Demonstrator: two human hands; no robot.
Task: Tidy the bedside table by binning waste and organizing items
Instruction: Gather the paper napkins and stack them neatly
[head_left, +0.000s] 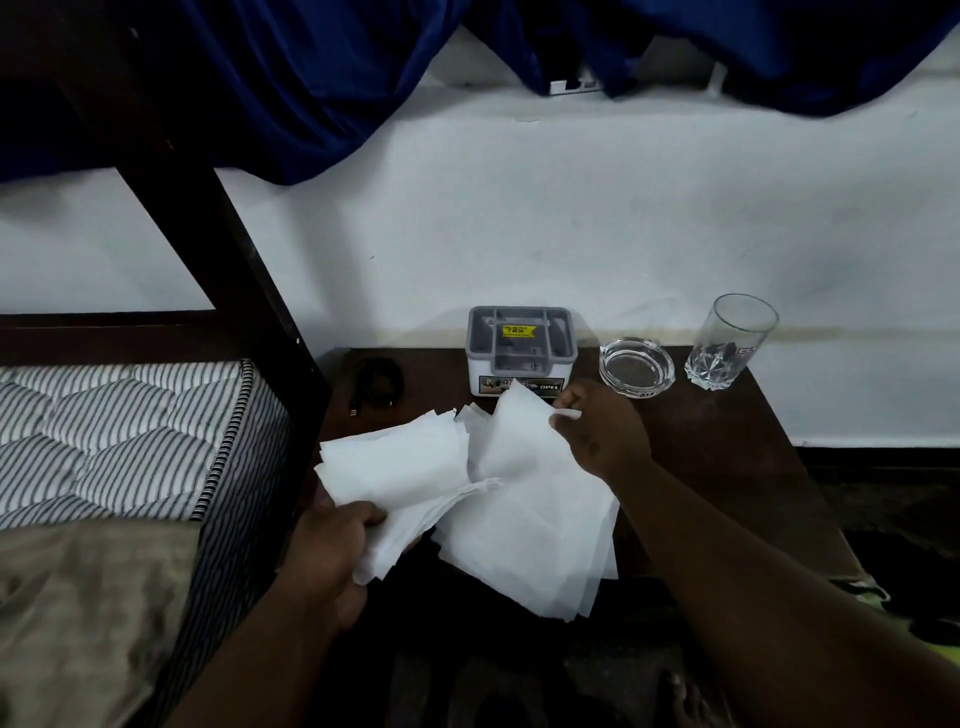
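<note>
Now, hands first. Left hand (332, 545), lower centre-left of the frame, is closed around the near corner of a sheaf of white tissue sheets (415, 467), thumb on top, fingers hidden under the paper. Right hand (597, 426), centre of the frame, pinches the far edge of a second, looser spread of tissue sheets (540, 525) between thumb and fingertips; the remaining fingers are curled.

Both lots of paper overlap at mid-frame and lie over the front of the dark bedside table (727, 457). The long run of the paper goes from upper centre down toward lower right; the right-hand spread fans past the table's near edge. Left hand is nearer the camera, right hand nearer the wall. Any gathering move turns on bringing the right-hand sheets left and down onto the left-hand sheaf.

Behind the hands, along the wall: a grey-lidded white box (522, 348), a glass ashtray (636, 369), a clear tumbler (732, 343). A coiled black cable (379, 384) lies at the table's left, hard to make out against the dark top.

No bin in view. Sheet count unreadable. Table's front left corner hidden under paper.
</note>
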